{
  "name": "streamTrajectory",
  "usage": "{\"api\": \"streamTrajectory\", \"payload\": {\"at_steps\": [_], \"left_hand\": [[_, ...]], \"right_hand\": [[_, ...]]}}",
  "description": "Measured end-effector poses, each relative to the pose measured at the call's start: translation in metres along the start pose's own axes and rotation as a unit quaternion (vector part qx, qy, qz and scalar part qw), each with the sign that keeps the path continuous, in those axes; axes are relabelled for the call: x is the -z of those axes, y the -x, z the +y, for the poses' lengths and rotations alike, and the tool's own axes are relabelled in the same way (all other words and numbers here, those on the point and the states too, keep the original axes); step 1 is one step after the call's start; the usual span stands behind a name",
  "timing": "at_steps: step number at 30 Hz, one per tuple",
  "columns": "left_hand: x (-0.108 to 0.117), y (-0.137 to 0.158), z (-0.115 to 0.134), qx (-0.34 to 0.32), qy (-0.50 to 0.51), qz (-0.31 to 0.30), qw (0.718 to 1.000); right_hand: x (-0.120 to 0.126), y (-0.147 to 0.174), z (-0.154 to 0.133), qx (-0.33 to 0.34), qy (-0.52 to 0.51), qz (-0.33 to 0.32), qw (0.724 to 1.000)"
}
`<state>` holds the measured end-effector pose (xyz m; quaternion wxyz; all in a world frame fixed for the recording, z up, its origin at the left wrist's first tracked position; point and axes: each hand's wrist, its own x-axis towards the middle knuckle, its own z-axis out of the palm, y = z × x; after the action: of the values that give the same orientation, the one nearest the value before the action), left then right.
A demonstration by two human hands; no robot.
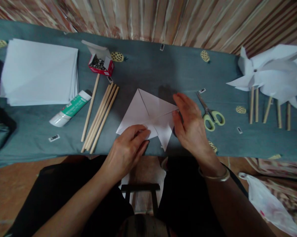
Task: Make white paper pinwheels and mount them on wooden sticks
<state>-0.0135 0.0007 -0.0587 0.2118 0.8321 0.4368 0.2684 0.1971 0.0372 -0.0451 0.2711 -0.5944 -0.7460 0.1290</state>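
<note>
A white paper square (135,110), slit from its corners toward the middle, lies before me near the table's front edge. My left hand (128,144) pinches its near edge between thumb and fingers. At the right corner, my right hand (189,123) has that corner between thumb and fingertips. One cut flap of the paper points toward me between the hands. Just right of my right hand lie scissors (211,118) with light green handles, their blades pointing away. Several wooden sticks (100,118) rest to the left of the paper.
A stack of white paper (39,74) lies at the left, with a green and white glue tube (70,108) beside it. Behind the sticks stands an open red box (101,64) of small metal pins. Finished paper pinwheels (274,72) on sticks lie at the far right.
</note>
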Motion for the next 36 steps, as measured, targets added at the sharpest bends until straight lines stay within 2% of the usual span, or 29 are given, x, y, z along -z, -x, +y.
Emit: {"api": "streamTrajectory", "payload": {"at_steps": [6, 12, 16, 19, 22, 23, 25, 27, 31, 36], "left_hand": [[0.009, 0.001, -0.003, -0.016, -0.013, 0.012, 1.0], [0.027, 0.003, -0.018, -0.001, -0.065, 0.035, 0.997], [0.039, 0.002, -0.027, 0.003, -0.098, 0.051, 0.994], [0.044, 0.001, -0.023, -0.002, -0.112, 0.094, 0.989], [0.04, 0.004, -0.01, -0.023, -0.092, 0.12, 0.988], [0.037, 0.006, -0.005, -0.037, -0.077, 0.107, 0.991], [0.027, 0.012, 0.004, -0.058, -0.037, 0.044, 0.997], [0.018, 0.016, 0.01, -0.061, -0.04, 0.015, 0.997], [0.009, 0.019, 0.013, -0.055, -0.074, 0.013, 0.996], [0.011, 0.018, 0.013, -0.065, -0.086, 0.021, 0.994]], "right_hand": [[0.003, -0.01, 0.017, 0.006, 0.041, -0.025, 0.999], [0.016, 0.008, 0.009, -0.002, 0.013, -0.026, 1.0], [0.018, 0.027, -0.004, -0.029, -0.042, -0.069, 0.996], [0.019, 0.039, -0.014, -0.046, -0.082, -0.107, 0.99], [0.019, 0.043, -0.017, -0.045, -0.094, -0.081, 0.991], [0.019, 0.043, -0.017, -0.035, -0.092, -0.066, 0.993], [0.018, 0.041, -0.015, -0.001, -0.082, -0.046, 0.996], [0.017, 0.039, -0.015, 0.039, -0.072, -0.054, 0.995], [0.012, 0.039, -0.018, 0.075, -0.063, -0.077, 0.992], [0.01, 0.039, -0.017, 0.073, -0.068, -0.076, 0.992]]}}
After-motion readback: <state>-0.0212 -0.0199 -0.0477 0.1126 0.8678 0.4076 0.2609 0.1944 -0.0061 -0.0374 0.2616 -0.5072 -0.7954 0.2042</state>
